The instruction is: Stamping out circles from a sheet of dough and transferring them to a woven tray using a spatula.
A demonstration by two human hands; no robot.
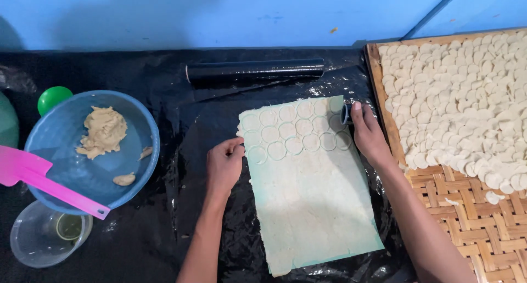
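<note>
A thin rolled sheet of pale dough lies on black plastic, with several round cut marks across its far end. My left hand rests on the sheet's left edge, fingers curled against the dough. My right hand is at the sheet's far right corner and grips a small round cutter pressed near the dough's edge.
A woven bamboo tray at the right holds a heap of cut dough rounds. A black roller lies beyond the sheet. At left stand a blue bowl with dough lumps, a pink scraper, a clear cup and a green ball.
</note>
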